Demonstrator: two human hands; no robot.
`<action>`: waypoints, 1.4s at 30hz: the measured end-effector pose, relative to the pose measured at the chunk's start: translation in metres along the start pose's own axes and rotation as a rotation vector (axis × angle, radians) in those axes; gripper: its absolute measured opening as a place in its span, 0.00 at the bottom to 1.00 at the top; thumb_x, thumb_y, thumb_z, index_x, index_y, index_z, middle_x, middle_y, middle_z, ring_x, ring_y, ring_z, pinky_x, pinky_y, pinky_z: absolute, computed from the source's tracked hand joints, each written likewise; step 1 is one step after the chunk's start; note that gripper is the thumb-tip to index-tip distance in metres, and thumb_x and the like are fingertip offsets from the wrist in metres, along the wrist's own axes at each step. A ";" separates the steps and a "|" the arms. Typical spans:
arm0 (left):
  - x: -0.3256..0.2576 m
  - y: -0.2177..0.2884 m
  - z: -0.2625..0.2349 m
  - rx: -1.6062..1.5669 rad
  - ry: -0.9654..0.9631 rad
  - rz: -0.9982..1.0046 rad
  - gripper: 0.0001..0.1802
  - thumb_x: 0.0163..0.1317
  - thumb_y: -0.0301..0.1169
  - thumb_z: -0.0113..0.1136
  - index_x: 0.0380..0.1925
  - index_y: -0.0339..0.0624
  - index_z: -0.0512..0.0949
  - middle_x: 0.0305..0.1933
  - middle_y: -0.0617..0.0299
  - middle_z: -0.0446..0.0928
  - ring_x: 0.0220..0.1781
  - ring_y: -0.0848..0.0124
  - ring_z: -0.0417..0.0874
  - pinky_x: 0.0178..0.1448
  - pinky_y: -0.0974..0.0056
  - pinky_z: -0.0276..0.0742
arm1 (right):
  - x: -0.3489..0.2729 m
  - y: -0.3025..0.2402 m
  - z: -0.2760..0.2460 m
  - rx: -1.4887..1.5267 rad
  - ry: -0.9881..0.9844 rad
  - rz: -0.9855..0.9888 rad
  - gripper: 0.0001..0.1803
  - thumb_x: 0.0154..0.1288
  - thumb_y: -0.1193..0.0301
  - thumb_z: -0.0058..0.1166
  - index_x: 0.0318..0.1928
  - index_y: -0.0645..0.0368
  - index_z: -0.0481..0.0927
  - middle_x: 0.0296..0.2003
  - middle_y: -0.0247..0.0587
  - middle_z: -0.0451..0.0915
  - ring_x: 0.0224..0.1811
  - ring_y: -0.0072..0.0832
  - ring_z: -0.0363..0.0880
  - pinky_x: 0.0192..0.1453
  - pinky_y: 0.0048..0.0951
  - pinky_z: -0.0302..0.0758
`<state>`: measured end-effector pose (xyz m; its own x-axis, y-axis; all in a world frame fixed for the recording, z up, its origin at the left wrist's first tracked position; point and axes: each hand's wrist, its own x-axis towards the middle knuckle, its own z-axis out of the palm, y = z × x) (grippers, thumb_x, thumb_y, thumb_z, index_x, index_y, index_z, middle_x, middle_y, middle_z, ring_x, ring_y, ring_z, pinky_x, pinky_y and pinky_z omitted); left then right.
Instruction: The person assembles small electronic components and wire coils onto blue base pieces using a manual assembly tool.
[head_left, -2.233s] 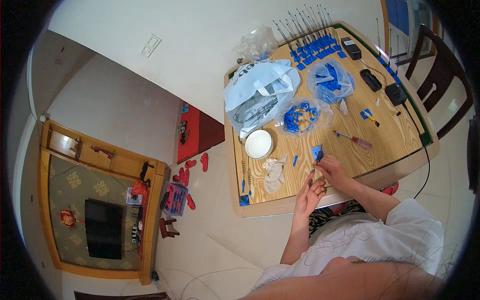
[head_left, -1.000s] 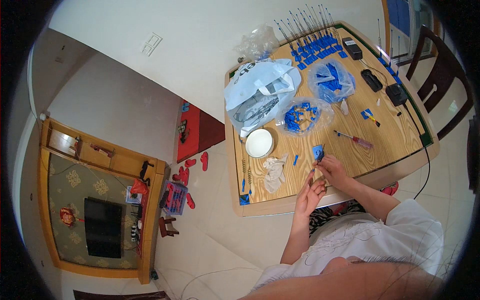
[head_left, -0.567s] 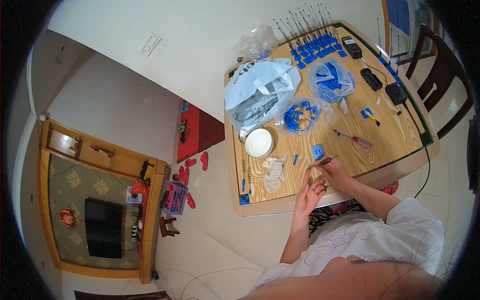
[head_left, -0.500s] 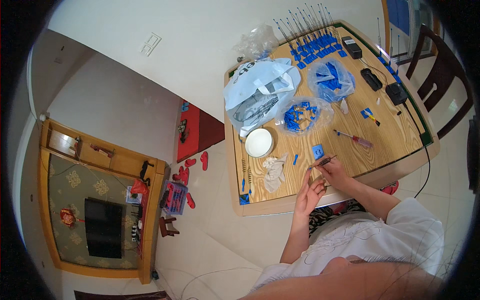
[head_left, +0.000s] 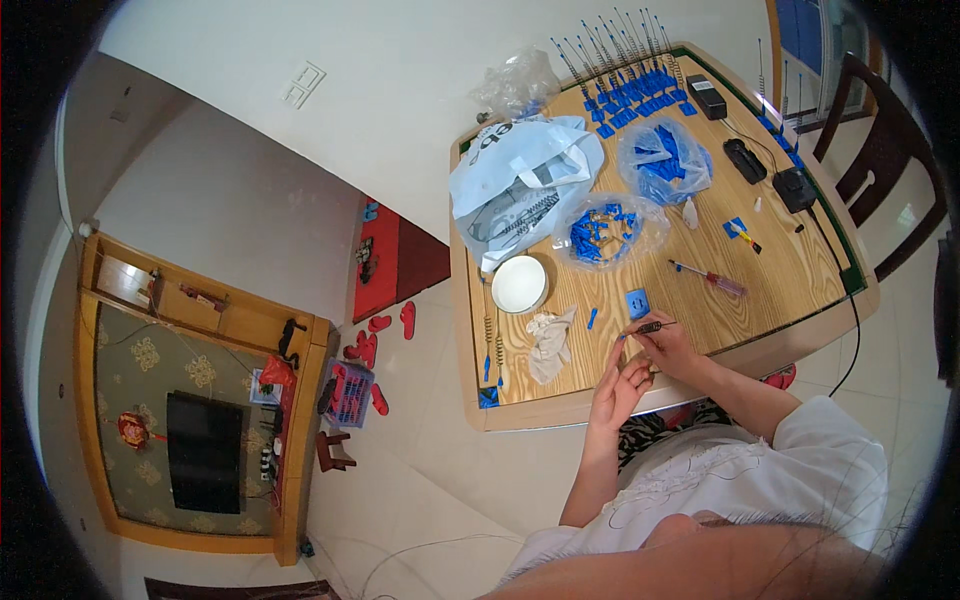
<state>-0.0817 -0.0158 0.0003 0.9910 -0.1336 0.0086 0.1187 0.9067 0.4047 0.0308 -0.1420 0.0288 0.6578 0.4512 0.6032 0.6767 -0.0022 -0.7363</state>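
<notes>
The person wears a white short-sleeved top with faint embroidered patterning across the front; black-and-white patterned fabric covers the lap; both forearms are bare, no watch or rings visible.

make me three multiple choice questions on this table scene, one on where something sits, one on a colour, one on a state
1. Where is the white bowl?
A. beside the crumpled white cloth, by the table's left edge
B. on the dark chair
C. on the floor

2. What colour is the small square part lying just beyond the hands?
A. red
B. blue
C. green

3. What is the right hand doing?
A. lying flat and empty
B. gripping the bowl
C. pinching a thin dark tool at its fingertips

Answers:
1 A, the bowl stands on the wooden table just above the cloth.
2 B, it matches the blue parts in the clear bags.
3 C, the tool sticks out from its fingers, with the left hand close beside.
</notes>
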 end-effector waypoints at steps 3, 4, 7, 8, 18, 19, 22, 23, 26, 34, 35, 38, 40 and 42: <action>0.000 0.000 -0.001 0.001 -0.002 0.003 0.31 0.69 0.40 0.45 0.69 0.60 0.47 0.57 0.51 0.67 0.54 0.65 0.71 0.60 0.59 0.65 | 0.000 -0.002 -0.002 0.000 -0.018 0.014 0.09 0.54 0.79 0.56 0.38 0.62 0.80 0.34 0.43 0.79 0.40 0.40 0.77 0.44 0.37 0.74; 0.000 0.000 -0.001 0.002 0.000 0.005 0.31 0.69 0.40 0.44 0.69 0.59 0.48 0.57 0.51 0.67 0.54 0.65 0.71 0.60 0.58 0.65 | 0.001 -0.003 -0.002 0.001 -0.018 0.014 0.09 0.54 0.79 0.56 0.38 0.62 0.80 0.34 0.43 0.79 0.40 0.40 0.77 0.44 0.37 0.74; -0.001 -0.001 -0.003 -0.002 0.022 0.010 0.30 0.69 0.40 0.44 0.69 0.58 0.49 0.57 0.50 0.68 0.54 0.65 0.71 0.60 0.58 0.65 | 0.003 -0.008 -0.003 -0.037 0.008 -0.002 0.09 0.55 0.79 0.55 0.39 0.61 0.80 0.33 0.43 0.79 0.39 0.40 0.77 0.43 0.37 0.73; -0.001 -0.001 -0.003 -0.002 0.022 0.010 0.30 0.69 0.40 0.44 0.69 0.58 0.49 0.57 0.50 0.68 0.54 0.65 0.71 0.60 0.58 0.65 | 0.003 -0.009 -0.003 -0.040 0.008 0.003 0.10 0.55 0.78 0.55 0.39 0.61 0.80 0.33 0.43 0.79 0.39 0.41 0.76 0.43 0.36 0.73; 0.000 -0.001 0.003 0.025 0.024 0.009 0.29 0.68 0.41 0.46 0.68 0.58 0.52 0.55 0.52 0.69 0.54 0.65 0.71 0.61 0.58 0.65 | 0.003 -0.005 0.000 -0.049 0.007 0.014 0.09 0.56 0.78 0.55 0.40 0.61 0.80 0.32 0.43 0.78 0.39 0.41 0.76 0.43 0.36 0.72; 0.000 -0.001 0.003 0.030 0.039 0.009 0.30 0.68 0.41 0.46 0.68 0.58 0.52 0.55 0.52 0.69 0.54 0.65 0.71 0.61 0.58 0.65 | 0.003 -0.006 0.000 -0.049 0.007 0.013 0.09 0.56 0.78 0.55 0.40 0.61 0.80 0.32 0.43 0.78 0.39 0.41 0.76 0.43 0.36 0.72; 0.000 -0.001 0.002 0.027 0.021 0.011 0.30 0.68 0.41 0.45 0.68 0.58 0.52 0.55 0.52 0.69 0.54 0.65 0.71 0.61 0.58 0.65 | 0.005 -0.009 -0.001 -0.023 0.025 0.055 0.07 0.57 0.78 0.54 0.38 0.62 0.79 0.32 0.44 0.78 0.40 0.42 0.76 0.43 0.37 0.72; -0.001 -0.001 0.002 0.027 0.021 0.010 0.30 0.68 0.41 0.45 0.68 0.58 0.52 0.55 0.52 0.69 0.54 0.65 0.71 0.61 0.58 0.65 | 0.006 -0.010 -0.001 -0.030 0.018 0.063 0.06 0.57 0.78 0.54 0.37 0.62 0.79 0.32 0.45 0.78 0.40 0.42 0.76 0.42 0.37 0.72; 0.000 -0.001 0.002 0.027 0.034 0.014 0.30 0.68 0.41 0.45 0.68 0.57 0.51 0.55 0.52 0.69 0.54 0.65 0.71 0.61 0.57 0.65 | 0.005 -0.008 -0.001 -0.027 0.017 0.076 0.05 0.57 0.78 0.53 0.36 0.62 0.78 0.33 0.46 0.78 0.40 0.43 0.76 0.42 0.38 0.73; 0.000 -0.001 0.000 0.015 0.010 0.011 0.29 0.69 0.41 0.45 0.68 0.56 0.51 0.55 0.50 0.70 0.54 0.64 0.71 0.61 0.57 0.64 | 0.004 -0.006 -0.001 -0.047 0.035 0.073 0.05 0.57 0.78 0.53 0.35 0.62 0.77 0.34 0.46 0.76 0.40 0.43 0.75 0.43 0.37 0.72; -0.001 -0.001 -0.001 0.015 0.011 0.013 0.29 0.69 0.41 0.45 0.68 0.56 0.51 0.55 0.50 0.70 0.54 0.64 0.71 0.61 0.57 0.64 | 0.006 -0.009 -0.002 -0.023 0.028 0.084 0.05 0.57 0.79 0.53 0.35 0.62 0.77 0.34 0.46 0.76 0.40 0.43 0.75 0.43 0.37 0.72; -0.001 -0.002 0.000 0.005 0.010 0.005 0.30 0.69 0.41 0.44 0.68 0.55 0.51 0.55 0.50 0.70 0.54 0.63 0.71 0.61 0.57 0.64 | 0.004 -0.007 -0.002 0.019 0.023 0.104 0.05 0.58 0.79 0.53 0.36 0.62 0.78 0.35 0.46 0.76 0.40 0.42 0.75 0.43 0.36 0.72; -0.001 -0.002 0.001 0.014 0.003 0.009 0.30 0.69 0.40 0.44 0.69 0.54 0.50 0.55 0.50 0.70 0.54 0.63 0.71 0.61 0.57 0.65 | 0.002 -0.007 -0.002 0.038 0.025 0.113 0.04 0.58 0.79 0.52 0.36 0.63 0.77 0.35 0.46 0.76 0.40 0.41 0.75 0.43 0.35 0.72; -0.002 -0.001 0.001 0.010 0.000 0.012 0.30 0.69 0.40 0.44 0.69 0.54 0.49 0.55 0.50 0.70 0.54 0.63 0.71 0.61 0.57 0.65 | 0.002 -0.008 -0.001 0.042 0.037 0.133 0.04 0.60 0.80 0.52 0.36 0.63 0.78 0.34 0.45 0.76 0.40 0.39 0.76 0.42 0.34 0.73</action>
<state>-0.0835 -0.0175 0.0009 0.9924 -0.1222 0.0133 0.1058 0.9043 0.4136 0.0269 -0.1422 0.0362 0.7526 0.4165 0.5100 0.5693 -0.0223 -0.8218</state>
